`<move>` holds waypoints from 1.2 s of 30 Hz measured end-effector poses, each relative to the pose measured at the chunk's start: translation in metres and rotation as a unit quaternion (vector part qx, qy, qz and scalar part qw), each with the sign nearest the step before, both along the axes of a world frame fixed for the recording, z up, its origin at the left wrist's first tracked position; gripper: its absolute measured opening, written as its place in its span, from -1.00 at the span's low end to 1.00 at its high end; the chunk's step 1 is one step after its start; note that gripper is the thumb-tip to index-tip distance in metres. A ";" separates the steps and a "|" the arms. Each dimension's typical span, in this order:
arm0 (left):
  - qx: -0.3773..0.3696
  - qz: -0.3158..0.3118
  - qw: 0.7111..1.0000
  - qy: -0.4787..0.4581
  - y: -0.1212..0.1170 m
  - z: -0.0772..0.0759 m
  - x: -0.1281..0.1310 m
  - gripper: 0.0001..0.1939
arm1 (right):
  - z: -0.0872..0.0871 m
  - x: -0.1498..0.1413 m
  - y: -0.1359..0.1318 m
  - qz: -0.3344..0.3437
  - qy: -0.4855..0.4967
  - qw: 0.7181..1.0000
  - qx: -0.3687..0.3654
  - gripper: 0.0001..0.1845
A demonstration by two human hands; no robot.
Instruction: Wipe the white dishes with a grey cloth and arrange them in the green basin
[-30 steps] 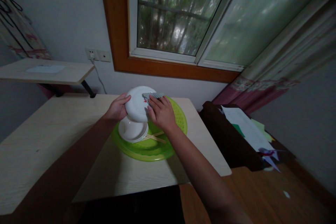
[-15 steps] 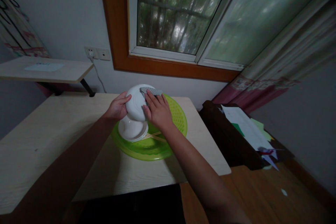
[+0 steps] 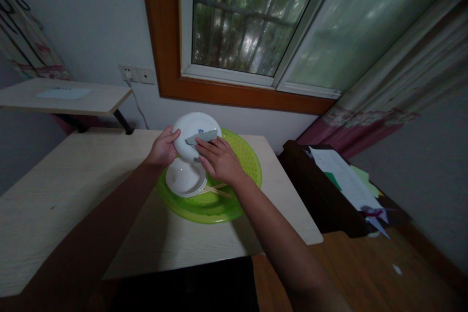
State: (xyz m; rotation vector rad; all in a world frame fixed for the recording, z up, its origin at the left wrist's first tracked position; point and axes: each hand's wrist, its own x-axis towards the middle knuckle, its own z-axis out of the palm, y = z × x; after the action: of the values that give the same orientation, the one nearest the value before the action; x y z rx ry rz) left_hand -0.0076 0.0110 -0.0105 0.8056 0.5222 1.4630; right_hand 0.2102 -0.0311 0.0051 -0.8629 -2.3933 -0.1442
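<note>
My left hand point(image 3: 164, 147) grips the left rim of a white plate point(image 3: 185, 124), thumb on its face, and holds it tilted above the tray. A folded grey cloth point(image 3: 202, 136) lies against the plate, beside a small coloured mark. My right hand point(image 3: 222, 160) presses that cloth to the plate with its fingers. Below the plate, a stack of small white dishes point(image 3: 185, 178) sits in a round green tray point(image 3: 212, 217). Several light wooden chopsticks point(image 3: 218, 191) lie crossed in the tray, to the right of the stack.
The tray stands on a pale wooden table point(image 3: 142, 224). A raised shelf point(image 3: 109, 100) is at the left rear, near a wall socket point(image 3: 137, 74) with a cord. Behind is a window point(image 3: 256, 24). Papers point(image 3: 343, 180) lie on dark furniture at right.
My right hand and the cloth have moved from the plate's upper right edge down and left to its middle. The plate is turned, so its coloured mark now shows.
</note>
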 end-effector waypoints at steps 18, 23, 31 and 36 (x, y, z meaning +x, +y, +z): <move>0.011 0.060 0.998 -0.016 -0.001 0.002 -0.002 -0.76 | -0.005 0.003 0.006 -0.042 0.047 0.998 0.017 -0.65; 0.017 -0.010 1.000 0.000 -0.002 0.000 0.000 -0.74 | 0.003 -0.004 0.000 0.018 -0.013 1.000 0.007 -0.55; 0.017 -0.022 1.000 0.007 -0.004 -0.001 0.001 -0.78 | 0.001 -0.006 0.006 -0.077 0.066 0.995 0.003 -0.46; 0.000 0.046 0.999 -0.008 0.000 -0.002 -0.003 -0.78 | -0.006 0.003 0.014 -0.131 0.110 0.985 0.014 -0.59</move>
State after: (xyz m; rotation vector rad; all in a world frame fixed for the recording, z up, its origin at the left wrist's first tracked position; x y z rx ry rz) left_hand -0.0104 0.0114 -0.0128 0.7776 0.5526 1.5523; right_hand 0.2132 -0.0167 -0.0004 -1.1182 -2.0626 -0.1735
